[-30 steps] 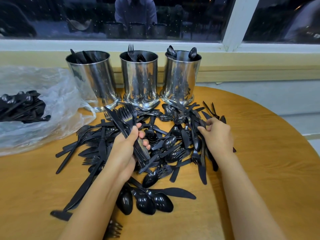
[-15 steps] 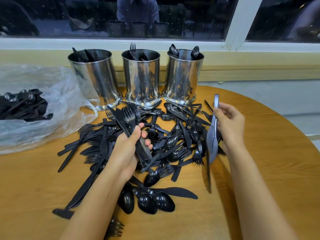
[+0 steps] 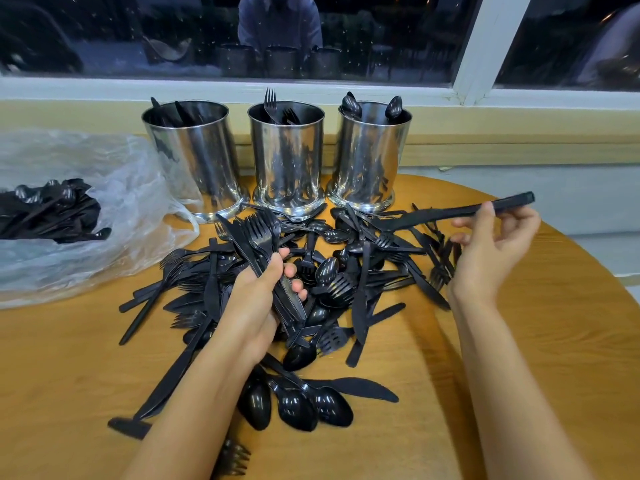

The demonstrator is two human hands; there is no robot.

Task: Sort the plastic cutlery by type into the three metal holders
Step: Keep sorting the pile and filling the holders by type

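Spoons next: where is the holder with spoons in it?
Head view: the shiny metal cylinder holding black plastic spoons stands rightmost of the three, beside the fork-filled metal holder.

Table [image 3: 540, 341]: wood-look top, smooth, satin sheen, visible grain.
Holders [image 3: 286, 157]: polished metal, mirror-bright, smooth, at the table's far edge.
Cutlery [image 3: 360, 296]: black plastic, glossy; spoon bowls shine most.
Bag [image 3: 114, 202]: clear thin plastic, crinkled, at the left edge.
Window frame [image 3: 485, 46]: painted white, smooth.
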